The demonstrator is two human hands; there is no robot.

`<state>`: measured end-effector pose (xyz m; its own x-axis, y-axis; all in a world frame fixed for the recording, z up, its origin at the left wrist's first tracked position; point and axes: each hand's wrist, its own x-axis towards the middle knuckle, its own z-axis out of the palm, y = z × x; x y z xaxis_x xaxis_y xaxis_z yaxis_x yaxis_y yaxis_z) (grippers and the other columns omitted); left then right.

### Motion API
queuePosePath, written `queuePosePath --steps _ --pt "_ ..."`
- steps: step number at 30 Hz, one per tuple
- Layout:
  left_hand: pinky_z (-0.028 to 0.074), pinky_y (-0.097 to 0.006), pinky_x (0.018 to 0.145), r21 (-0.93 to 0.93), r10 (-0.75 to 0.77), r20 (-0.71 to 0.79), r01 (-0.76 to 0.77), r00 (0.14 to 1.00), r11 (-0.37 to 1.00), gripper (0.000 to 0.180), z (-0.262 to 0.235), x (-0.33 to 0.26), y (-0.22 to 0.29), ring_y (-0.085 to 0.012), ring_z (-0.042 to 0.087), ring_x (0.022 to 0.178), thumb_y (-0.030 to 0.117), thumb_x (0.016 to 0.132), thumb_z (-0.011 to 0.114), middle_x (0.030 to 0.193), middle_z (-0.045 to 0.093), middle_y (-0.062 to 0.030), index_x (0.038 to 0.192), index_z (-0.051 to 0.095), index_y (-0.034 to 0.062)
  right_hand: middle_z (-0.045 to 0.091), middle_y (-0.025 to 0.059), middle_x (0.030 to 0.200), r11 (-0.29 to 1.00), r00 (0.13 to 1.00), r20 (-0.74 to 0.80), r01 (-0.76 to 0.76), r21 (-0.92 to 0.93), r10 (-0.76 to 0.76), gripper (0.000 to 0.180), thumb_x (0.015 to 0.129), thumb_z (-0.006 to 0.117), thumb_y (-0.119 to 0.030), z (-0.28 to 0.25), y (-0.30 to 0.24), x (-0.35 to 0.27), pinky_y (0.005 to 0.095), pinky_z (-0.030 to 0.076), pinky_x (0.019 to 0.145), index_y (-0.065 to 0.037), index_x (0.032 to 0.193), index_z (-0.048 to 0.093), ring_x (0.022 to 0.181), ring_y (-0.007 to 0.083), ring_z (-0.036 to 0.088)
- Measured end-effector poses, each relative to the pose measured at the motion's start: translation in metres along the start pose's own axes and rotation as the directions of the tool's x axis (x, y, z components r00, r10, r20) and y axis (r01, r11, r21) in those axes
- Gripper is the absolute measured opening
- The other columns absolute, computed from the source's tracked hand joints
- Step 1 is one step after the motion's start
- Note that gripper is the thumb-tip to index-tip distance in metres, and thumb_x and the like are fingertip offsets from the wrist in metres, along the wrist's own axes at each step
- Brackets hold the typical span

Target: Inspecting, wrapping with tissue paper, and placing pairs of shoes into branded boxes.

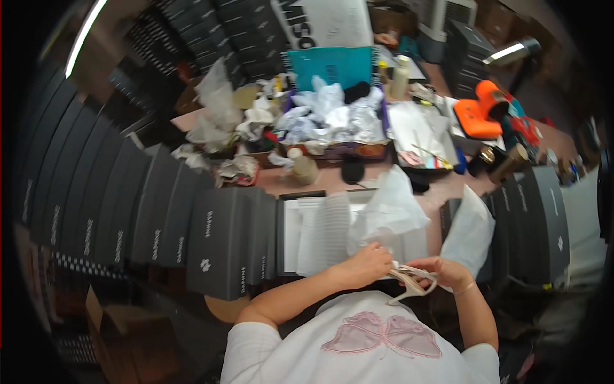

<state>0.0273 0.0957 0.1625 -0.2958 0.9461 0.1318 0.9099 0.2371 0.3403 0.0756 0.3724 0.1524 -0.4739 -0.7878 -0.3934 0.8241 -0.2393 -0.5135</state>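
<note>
A pale high-heeled sandal (414, 286) is held just in front of my body, its thin heel pointing down to the left. My right hand (449, 272) has its fingers curled round the sandal from the right. My left hand (371, 262) is closed at the other end of the shoe, beside a white paper sheet; what its fingertips pinch is hidden. Ahead of both hands lies an open dark shoe box (281, 233) with white ribbed wrapping (324, 225) in it. Translucent white paper (391, 214) rises loosely over the box's right part.
Dark shoe boxes (217, 240) stand in a long row on the left, and more (534, 221) on the right. Behind are a bin of crumpled paper (332, 115), a squat bottle (302, 168), an orange tape dispenser (476, 118) and a white tray (419, 131). A white bag (470, 233) leans nearby.
</note>
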Motion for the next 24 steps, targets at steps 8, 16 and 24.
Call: queuePosePath --steps 8,16,24 --pt "0.039 -0.045 0.095 -0.069 -0.105 -0.471 0.081 0.876 0.994 0.014 -0.002 0.003 -0.017 -0.0275 0.054 0.101 0.015 0.072 0.065 0.096 0.061 -0.0088 0.079 0.064 0.0036 0.058 0.0163 0.111 0.809 0.868 -0.382 0.039 -0.587 -0.319 0.064 0.074 0.063 -0.013 0.052 0.015 0.019 0.0341 0.056 0.069 0.003 0.131 0.038 0.085 0.022 0.063" --pt "0.041 -0.044 0.094 -0.068 -0.462 -0.613 0.54 0.641 0.839 0.033 -0.038 -0.026 -0.083 -0.0331 0.051 0.104 0.006 0.076 0.059 0.117 0.057 -0.0183 0.109 0.059 -0.0003 0.062 0.0205 0.101 0.933 0.923 -0.214 0.266 -0.243 -0.319 0.072 0.07 0.068 -0.017 0.077 -0.015 -0.04 0.0361 0.054 0.07 0.007 0.132 0.04 0.076 0.0275 0.066" --pt "0.053 -0.035 0.073 -0.104 -0.335 -0.367 0.32 0.868 0.942 0.043 -0.064 -0.018 -0.007 -0.0251 0.058 0.086 -0.005 0.07 0.057 0.122 0.058 -0.0088 0.112 0.06 0.002 0.06 0.0119 0.1 0.943 0.947 -0.071 0.301 -0.139 -0.313 0.064 0.084 0.061 -0.019 0.077 -0.021 0.027 0.0282 0.055 0.061 0.001 0.139 0.035 0.085 0.0171 0.064"
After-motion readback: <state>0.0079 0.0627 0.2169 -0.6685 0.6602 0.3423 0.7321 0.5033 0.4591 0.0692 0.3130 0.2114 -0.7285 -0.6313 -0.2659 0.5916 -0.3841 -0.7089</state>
